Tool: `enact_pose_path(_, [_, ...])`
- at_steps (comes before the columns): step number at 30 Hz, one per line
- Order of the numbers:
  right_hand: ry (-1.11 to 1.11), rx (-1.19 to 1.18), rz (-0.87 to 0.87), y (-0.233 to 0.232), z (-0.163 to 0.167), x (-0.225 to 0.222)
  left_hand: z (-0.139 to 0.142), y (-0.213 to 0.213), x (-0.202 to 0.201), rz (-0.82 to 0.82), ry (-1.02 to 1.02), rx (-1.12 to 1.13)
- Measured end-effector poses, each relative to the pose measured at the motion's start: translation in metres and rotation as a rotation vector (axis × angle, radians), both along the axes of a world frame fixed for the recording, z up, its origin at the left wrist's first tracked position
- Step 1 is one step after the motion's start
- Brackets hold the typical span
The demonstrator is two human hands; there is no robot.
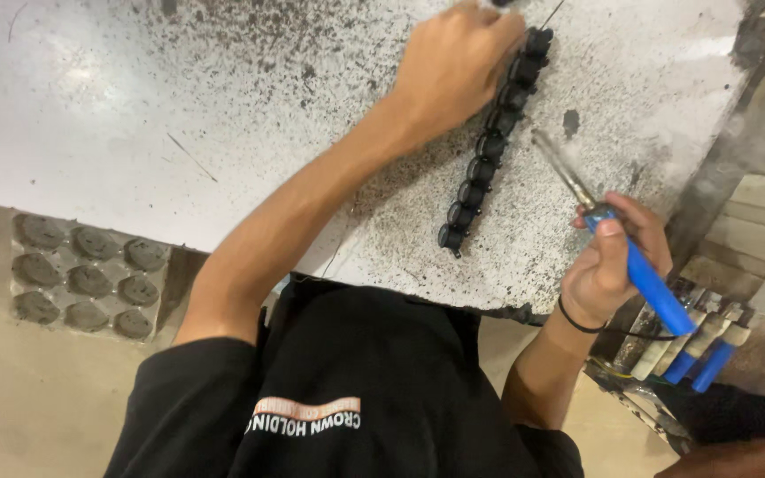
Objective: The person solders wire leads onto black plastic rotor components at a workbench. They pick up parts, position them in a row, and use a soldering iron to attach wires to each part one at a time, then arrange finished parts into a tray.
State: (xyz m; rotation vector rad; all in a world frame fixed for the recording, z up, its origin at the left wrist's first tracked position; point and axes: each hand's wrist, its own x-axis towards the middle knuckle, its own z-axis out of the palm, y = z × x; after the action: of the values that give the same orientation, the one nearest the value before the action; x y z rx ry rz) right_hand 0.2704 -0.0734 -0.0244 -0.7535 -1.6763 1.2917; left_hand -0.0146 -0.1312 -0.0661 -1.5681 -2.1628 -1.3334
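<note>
Grey tray: a moulded tray (90,274) of round pockets is sitting low at the left, under the bench edge.
Bench: the speckled white bench (179,106) is carrying the work.
Left hand: the left hand (458,66) is pressing down, fingers curled, on the far end of the strip, apparently steadying it.
Black strip: a row of black round parts (489,146) is lying diagonally mid-bench.
Right hand: the right hand (617,261) is gripping a blue-handled soldering iron (608,226), tip hanging just beside the strip.
Spare irons: more blue handles (706,354) are resting at the right edge.
</note>
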Motion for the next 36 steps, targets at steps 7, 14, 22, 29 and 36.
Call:
enact_pose_path(7, [-0.027, -0.029, 0.051, 0.012, -0.005, -0.007, -0.033, -0.012, 0.031, -0.167, -0.081, -0.105])
enact_pose_path(14, [-0.071, -0.043, 0.058, 0.019, -0.005, -0.012, -0.028, -0.01, 0.037, -0.167, 0.01, -0.106])
enact_pose_path(22, [-0.254, -0.024, 0.106, 0.019, 0.021, -0.02, -0.033, 0.003, 0.046, -0.232, 0.005, -0.146])
enact_pose_path(29, [-0.11, -0.1, 0.098, 0.024, 0.024, -0.022, 0.007, -0.013, 0.033, -0.189, -0.12, -0.181])
enact_pose_path(36, [0.036, -0.092, 0.072, 0.036, 0.001, -0.027, 0.015, 0.009, 0.021, -0.046, -0.025, 0.121])
